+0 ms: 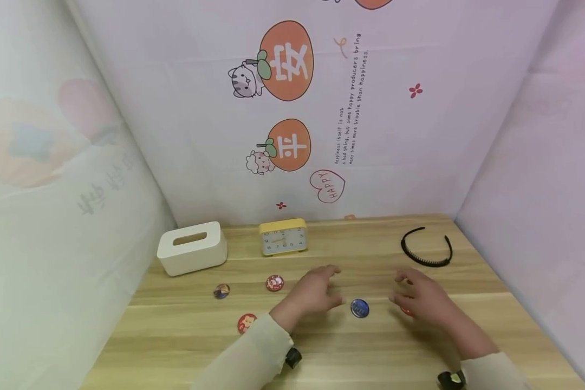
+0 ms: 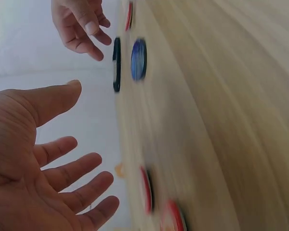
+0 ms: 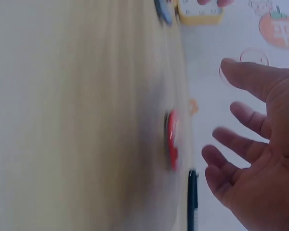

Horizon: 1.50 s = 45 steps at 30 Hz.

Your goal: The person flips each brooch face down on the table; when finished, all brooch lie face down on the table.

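Over the wooden table, my left hand (image 1: pixel 313 291) hovers with its fingers loosely spread and holds nothing. A round blue badge (image 1: pixel 359 308) lies flat just right of it, between both hands. My right hand (image 1: pixel 423 297) hangs above a red badge (image 1: pixel 407 311), which it mostly hides in the head view. That red badge (image 3: pixel 172 140) lies apart from the relaxed fingers in the right wrist view. Left of my left hand are a red-and-white badge (image 1: pixel 274 283), a red badge with a cartoon figure (image 1: pixel 246 323), and a small dark badge (image 1: pixel 221 291).
A white tissue box (image 1: pixel 193 249) stands at the back left of the table (image 1: pixel 175 336). A yellow clock (image 1: pixel 284 238) is near the back wall. At the back right lies a black toothed headband (image 1: pixel 426 254). Cloth-covered walls enclose the back and both sides.
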Motion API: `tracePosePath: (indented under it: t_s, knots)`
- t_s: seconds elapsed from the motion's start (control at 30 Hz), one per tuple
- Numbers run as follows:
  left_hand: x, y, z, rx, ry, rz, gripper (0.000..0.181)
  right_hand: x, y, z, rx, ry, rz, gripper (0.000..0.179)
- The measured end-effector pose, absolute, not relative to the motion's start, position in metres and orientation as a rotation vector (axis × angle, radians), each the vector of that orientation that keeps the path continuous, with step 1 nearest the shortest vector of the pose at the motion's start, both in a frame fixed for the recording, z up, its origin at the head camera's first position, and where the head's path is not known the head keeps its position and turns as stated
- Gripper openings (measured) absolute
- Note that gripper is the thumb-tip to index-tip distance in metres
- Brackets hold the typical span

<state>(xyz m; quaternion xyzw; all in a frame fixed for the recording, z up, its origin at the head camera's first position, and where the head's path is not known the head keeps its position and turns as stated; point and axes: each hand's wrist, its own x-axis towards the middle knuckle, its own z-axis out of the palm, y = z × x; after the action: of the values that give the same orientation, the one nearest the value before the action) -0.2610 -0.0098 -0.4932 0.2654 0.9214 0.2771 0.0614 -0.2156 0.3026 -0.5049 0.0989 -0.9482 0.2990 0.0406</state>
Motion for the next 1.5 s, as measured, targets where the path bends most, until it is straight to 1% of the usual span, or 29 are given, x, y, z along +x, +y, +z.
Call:
tracePosePath:
  t_s: [0.07, 0.2, 0.33, 0.47, 0.7, 0.8, 0.97, 1.07, 1.1, 1.27, 1.3, 1.5]
  knots:
    - [-0.260, 0.000, -0.492, 0.826, 2.764, 0.829, 0.067, -0.212, 0.313, -0.507, 0.293, -2.913, 0.928, 0.046]
    - [-0.258, 0.017, -0.489, 0.860, 2.731, 0.796, 0.058, -0.206, 0.329, -0.512, 0.279, -2.936, 0.982, 0.027]
    - [-0.257, 0.034, -0.488, 0.895, 2.743, 0.712, 0.048, -0.202, 0.337, -0.514, 0.285, -2.959, 0.978, 0.019]
    - [-0.255, 0.052, -0.491, 0.918, 2.764, 0.613, 0.043, -0.199, 0.341, -0.514, 0.301, -2.983, 0.929, 0.018]
    - [-0.257, 0.086, -0.499, 0.992, 2.820, 0.511, 0.045, -0.198, 0.344, -0.515, 0.296, -2.998, 0.936, 0.029]
    - [-0.258, 0.096, -0.499, 0.981, 2.839, 0.478, 0.045, -0.199, 0.343, -0.517, 0.303, -3.000, 0.954, 0.032]
    - [-0.256, 0.113, -0.501, 0.947, 2.826, 0.406, 0.046, -0.200, 0.342, -0.521, 0.316, -2.994, 0.938, 0.031]
    - [-0.253, 0.122, -0.506, 0.980, 2.834, 0.374, 0.045, -0.198, 0.343, -0.522, 0.319, -2.986, 0.922, 0.030]
    - [-0.252, 0.124, -0.507, 0.995, 2.840, 0.365, 0.042, -0.198, 0.343, -0.523, 0.316, -2.985, 0.917, 0.030]
    - [-0.247, 0.135, -0.509, 1.108, 2.875, 0.248, 0.014, -0.195, 0.344, -0.525, 0.321, -2.974, 0.861, 0.024]
    - [-0.245, 0.136, -0.508, 1.121, 2.881, 0.221, 0.013, -0.195, 0.344, -0.525, 0.322, -2.973, 0.850, 0.023]
    - [-0.239, 0.141, -0.504, 1.208, 2.916, 0.094, 0.026, -0.193, 0.350, -0.525, 0.353, -2.976, 0.835, 0.017]
